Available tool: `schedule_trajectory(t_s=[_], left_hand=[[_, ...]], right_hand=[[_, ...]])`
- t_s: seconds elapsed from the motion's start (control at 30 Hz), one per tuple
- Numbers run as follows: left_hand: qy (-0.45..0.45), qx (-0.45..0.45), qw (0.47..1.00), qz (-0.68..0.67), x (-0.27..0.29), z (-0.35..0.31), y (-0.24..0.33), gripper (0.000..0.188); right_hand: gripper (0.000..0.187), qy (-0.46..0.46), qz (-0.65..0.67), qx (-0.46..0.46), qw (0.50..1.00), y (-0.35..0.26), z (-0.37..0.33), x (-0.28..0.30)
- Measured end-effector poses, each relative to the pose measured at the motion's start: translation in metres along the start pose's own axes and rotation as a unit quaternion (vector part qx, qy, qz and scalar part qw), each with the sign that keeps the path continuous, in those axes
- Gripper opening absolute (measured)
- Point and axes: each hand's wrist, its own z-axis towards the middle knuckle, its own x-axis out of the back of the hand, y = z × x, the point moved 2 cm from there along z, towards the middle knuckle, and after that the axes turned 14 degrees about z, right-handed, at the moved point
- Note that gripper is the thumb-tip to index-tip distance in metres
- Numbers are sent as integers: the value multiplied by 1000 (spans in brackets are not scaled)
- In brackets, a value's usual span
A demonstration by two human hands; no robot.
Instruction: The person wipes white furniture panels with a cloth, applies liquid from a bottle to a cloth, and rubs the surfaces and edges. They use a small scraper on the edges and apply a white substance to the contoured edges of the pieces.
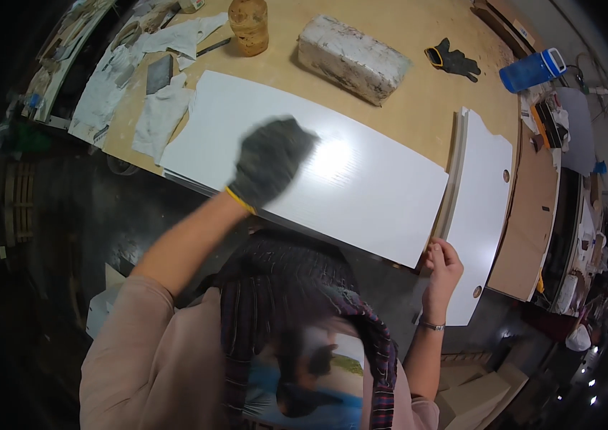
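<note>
A long white panel (361, 154) lies across the near part of the tan worktable, glossy with a bright reflection. More panel edges show beneath its left end. My left hand (269, 161), in a dark glove with a yellow cuff, is over the panel's left half; motion blurs its fingers, and whatever it may hold is hidden. Bare and wearing a wristband, my right hand (444, 271) is beside the panel's near right corner. Its fingers are curled together by the edge of a second white panel (477, 208), which has a curved cutout and round holes.
Behind the long panel lies a stained, wrapped block (350, 59). An amber plastic bottle (249, 29), a dark glove (453, 59) and a blue jug (531, 70) are farther back. White rags (159, 118) and a grey sanding block (159, 74) lie left. Brown board (526, 222) borders the right.
</note>
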Motion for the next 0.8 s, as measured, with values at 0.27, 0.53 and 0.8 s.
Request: schedule_trajectory(t_s=[0.27,0.53,0.8], left_hand=[[-127,-175,974,-74,37,-6,92,32],[-140,-108,984,-18,-31,37,66,13],[-20,-209,961,180,-31,47,69,17]], right_hand=[[18,49,-4,29,998,21,-5,-14],[16,71,41,38,996,21,-11,-23],[14,169,81,26,982,2,-42,24]])
